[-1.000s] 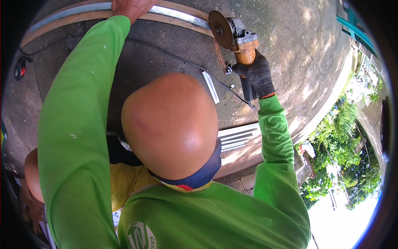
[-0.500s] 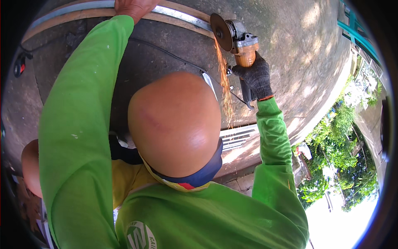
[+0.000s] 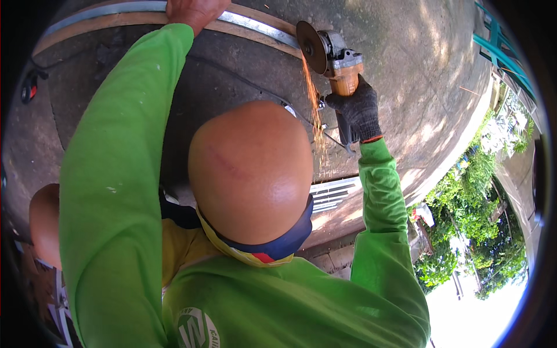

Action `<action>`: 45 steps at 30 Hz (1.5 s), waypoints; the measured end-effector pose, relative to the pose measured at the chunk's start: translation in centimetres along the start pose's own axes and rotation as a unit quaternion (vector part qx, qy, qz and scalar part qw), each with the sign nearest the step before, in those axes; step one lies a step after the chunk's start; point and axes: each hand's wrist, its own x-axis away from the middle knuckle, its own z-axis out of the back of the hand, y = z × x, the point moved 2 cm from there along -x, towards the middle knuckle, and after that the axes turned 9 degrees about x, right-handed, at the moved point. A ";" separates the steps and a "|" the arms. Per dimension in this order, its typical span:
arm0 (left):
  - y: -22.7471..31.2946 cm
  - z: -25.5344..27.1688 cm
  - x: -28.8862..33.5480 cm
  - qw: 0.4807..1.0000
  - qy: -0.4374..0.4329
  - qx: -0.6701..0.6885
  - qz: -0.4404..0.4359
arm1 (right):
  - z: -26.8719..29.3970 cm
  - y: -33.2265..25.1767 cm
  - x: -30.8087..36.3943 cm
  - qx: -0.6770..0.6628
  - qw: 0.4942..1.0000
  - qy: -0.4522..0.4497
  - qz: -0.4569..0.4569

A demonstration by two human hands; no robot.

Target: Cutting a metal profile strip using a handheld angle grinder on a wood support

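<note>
R hand (image 3: pixel 357 110) gripped grinder (image 3: pixel 346 74) at 1 o'clock, prob. cutting metal strip (image 3: pixel 255 26); L hand (image 3: pixel 198 11), 11 o'clock, fingers hidden, couldn't tell; next prob. needed steady feed.

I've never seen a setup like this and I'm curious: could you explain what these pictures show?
There is no robot here, just a person in green sleeves. A wide-angle camera on their head looks down, so straight edges seem bent. The bare left hand lies over a metal strip between wooden strips. The gloved right hand grips an orange grinder; its disc sits at the metal strip's right end, and orange sparks stream from there. Pale strips and a black-and-red object lie on the ground.
</note>
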 end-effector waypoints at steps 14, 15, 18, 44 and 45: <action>-0.7 -0.4 -0.1 1.000 0.013 0.023 -0.009 | 0.0 0.4 0.9 -0.004 1.000 0.000 -0.013; -0.6 -0.4 -0.2 1.000 0.014 0.021 -0.009 | 0.0 0.9 0.9 -0.007 1.000 -0.005 -0.007; -0.4 -0.4 -0.3 1.000 0.015 0.027 -0.008 | -0.5 2.2 0.8 0.009 1.000 0.004 -0.004; -0.2 -0.2 0.0 0.995 0.070 0.020 0.067 | -0.2 1.0 0.4 -0.017 1.000 0.002 -0.002; -0.4 -0.1 0.0 0.995 0.072 0.019 0.062 | -0.2 0.7 0.5 -0.025 1.000 -0.011 -0.011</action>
